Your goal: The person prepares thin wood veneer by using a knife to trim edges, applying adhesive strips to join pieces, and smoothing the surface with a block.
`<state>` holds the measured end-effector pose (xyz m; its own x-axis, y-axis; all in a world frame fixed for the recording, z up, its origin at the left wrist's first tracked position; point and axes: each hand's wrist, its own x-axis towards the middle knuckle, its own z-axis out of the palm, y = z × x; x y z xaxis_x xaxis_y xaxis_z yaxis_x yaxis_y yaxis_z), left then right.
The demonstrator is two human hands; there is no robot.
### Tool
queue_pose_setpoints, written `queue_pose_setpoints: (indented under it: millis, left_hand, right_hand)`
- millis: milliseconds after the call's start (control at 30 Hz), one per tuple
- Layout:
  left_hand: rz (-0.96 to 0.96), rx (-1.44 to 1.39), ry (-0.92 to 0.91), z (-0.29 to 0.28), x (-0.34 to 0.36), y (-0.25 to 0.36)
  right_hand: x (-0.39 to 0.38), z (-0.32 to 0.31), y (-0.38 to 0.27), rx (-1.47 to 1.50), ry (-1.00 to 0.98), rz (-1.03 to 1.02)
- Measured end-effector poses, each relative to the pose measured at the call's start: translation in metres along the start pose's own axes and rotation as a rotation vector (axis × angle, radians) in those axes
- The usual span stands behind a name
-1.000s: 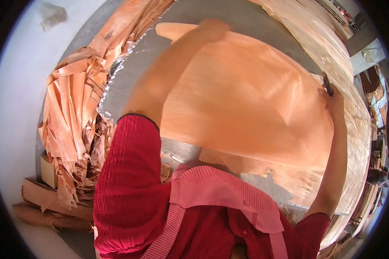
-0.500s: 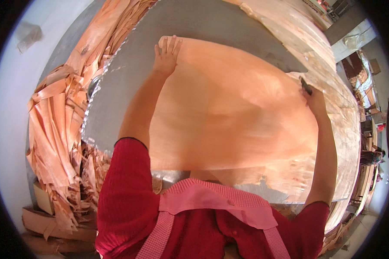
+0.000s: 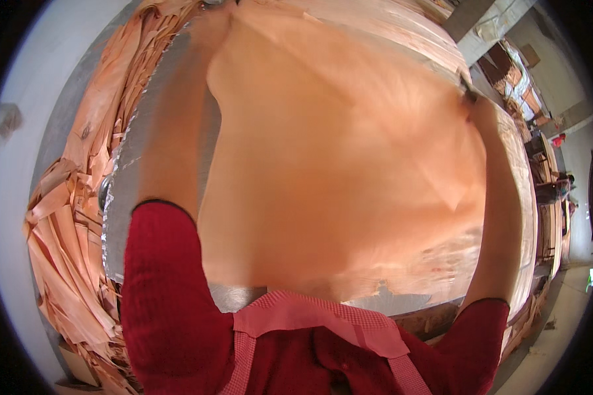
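Note:
A large thin orange-tan sheet (image 3: 329,164), probably wood veneer, stretches over a grey metal table (image 3: 122,210) with a jagged pale left edge. My left hand (image 3: 224,23) reaches to the sheet's far left corner at the top of the view; it is smeared by motion and its fingers cannot be made out. At the sheet's right edge, my right hand (image 3: 476,108) grips a small dark tool (image 3: 468,89). Whether the tool touches the sheet is unclear.
Torn veneer strips (image 3: 66,230) are heaped along the left beside a pale wall (image 3: 13,171). Paler stacked sheets (image 3: 402,33) lie beyond and to the right, near a concrete pillar (image 3: 481,23). Small figures of people (image 3: 560,184) and benches appear far right.
My left hand has moved farther away and leftward, and the sheet now reaches much farther toward the top, covering more grey surface. My right hand has shifted slightly upward, still holding the tool.

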<state>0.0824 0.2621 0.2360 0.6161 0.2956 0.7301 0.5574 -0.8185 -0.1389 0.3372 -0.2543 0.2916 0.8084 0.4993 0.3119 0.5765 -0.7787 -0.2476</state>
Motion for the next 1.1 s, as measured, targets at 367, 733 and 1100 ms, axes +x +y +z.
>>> queue_pose_setpoints:
  millis: [367, 733, 1100]
  left_hand:
    - [0.27, 0.033, 0.171, -0.306, -0.083, -0.106]
    - [0.096, -0.109, -0.631, -0.359, -0.375, -0.043]
    - [-0.296, -0.547, -0.935, -0.282, -0.456, -0.078]
  right_hand:
    - [-0.12, -0.141, -0.097, -0.143, 0.437, 0.027]
    - [-0.288, -0.028, -0.103, 0.136, -0.267, -0.279]
    - [-0.334, 0.055, -0.111, 0.451, -0.785, 0.207]
